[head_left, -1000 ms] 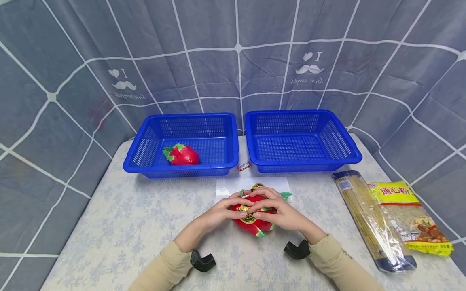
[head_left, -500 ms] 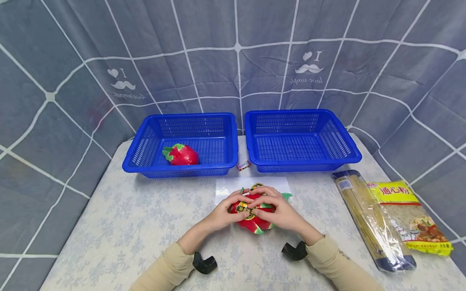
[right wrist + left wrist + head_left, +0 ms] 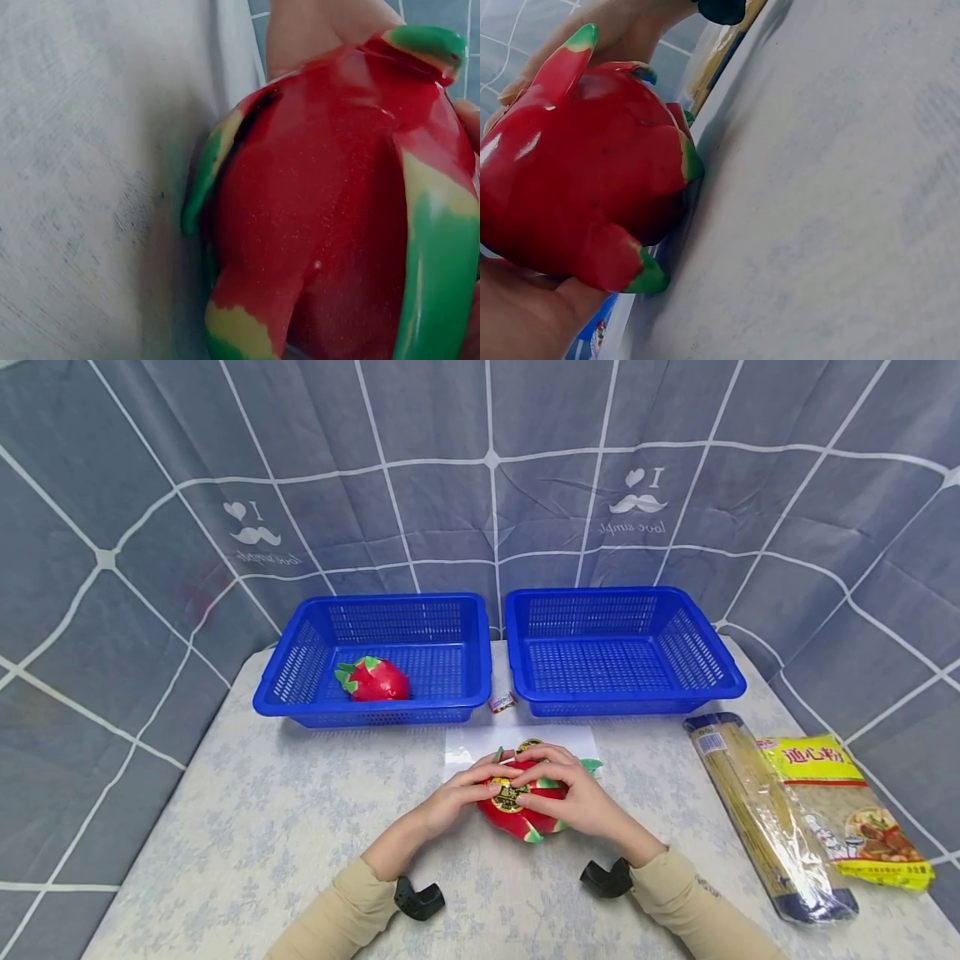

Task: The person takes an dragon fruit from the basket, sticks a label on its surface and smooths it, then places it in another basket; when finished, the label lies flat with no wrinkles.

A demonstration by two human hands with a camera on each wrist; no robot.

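A red dragon fruit point(image 3: 517, 823) with green-tipped scales is held between both hands at the front middle of the table. Its glossy skin fills much of both wrist views. On its near side is a round black-and-gold sticker point(image 3: 507, 797). My left hand point(image 3: 450, 797) curls round the fruit's left side, its thumb and fingertips at the sticker's left edge. From the other side my right hand point(image 3: 581, 797) grips the fruit, its thumb by the sticker's right edge. Behind the fruit lies a white sheet point(image 3: 465, 747) bearing another round sticker point(image 3: 531, 744), partly covered by fingers.
A second dragon fruit point(image 3: 381, 680) lies in the left blue basket point(image 3: 390, 717). The right blue basket point(image 3: 637, 706) stands beside it. A small colourful packet point(image 3: 502, 702) sits between them. At right, long noodles point(image 3: 765, 810) in clear wrap overlap a yellow-topped pasta bag point(image 3: 847, 810).
The fruit has turned and shifted slightly between the hands. Both thumbs have moved over the sticker, and the left thumb is now higher, leaving more of the sticker showing.
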